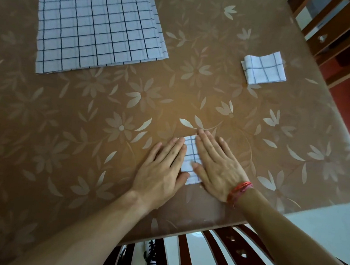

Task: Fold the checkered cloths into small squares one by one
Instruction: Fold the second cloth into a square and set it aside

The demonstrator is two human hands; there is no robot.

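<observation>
Where the hands lay, head view: left hand (161, 163) and right hand (216, 165) rested flat side by side, fingers straight, gripping nothing, both pressing the cloth in work (191, 153).
Cloth in work: folded down to a small square, close to the near edge of the table (62, 119), partly hidden under the palms.
Done: one folded square (264, 68) lay well apart, toward the far right.
Left: a stack of unfolded cloths (95, 21) lay flat at far left; several layered edges showed, count unclear.
Progress: this cloth seemed nearly finished; most of the task apparently remained.
</observation>
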